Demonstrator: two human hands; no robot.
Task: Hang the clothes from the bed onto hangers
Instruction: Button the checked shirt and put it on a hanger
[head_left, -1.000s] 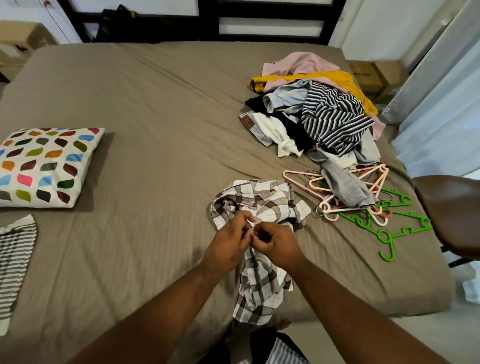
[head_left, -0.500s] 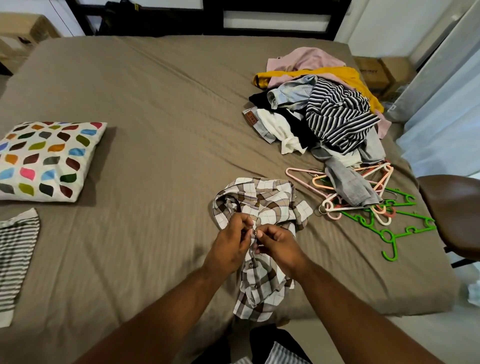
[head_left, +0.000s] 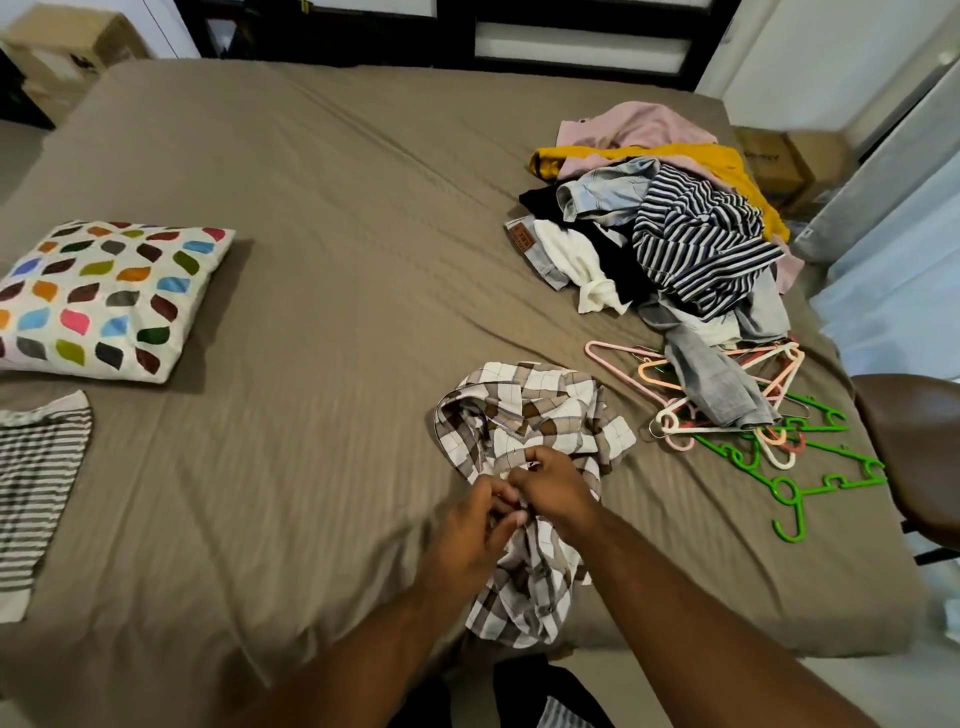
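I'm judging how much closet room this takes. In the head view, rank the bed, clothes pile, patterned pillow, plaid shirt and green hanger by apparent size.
1. bed
2. clothes pile
3. patterned pillow and plaid shirt: these look alike. The shirt is crumpled and nearer the camera, so I have not ranked them.
4. green hanger

Reaches in from the lower edge with both bare forearms, converging near centre. Pinches plaid shirt with left hand, fingers curled, slightly blurred. Pinches same fabric with right hand, knuckles up, a little further forward, fingertips against the left's.
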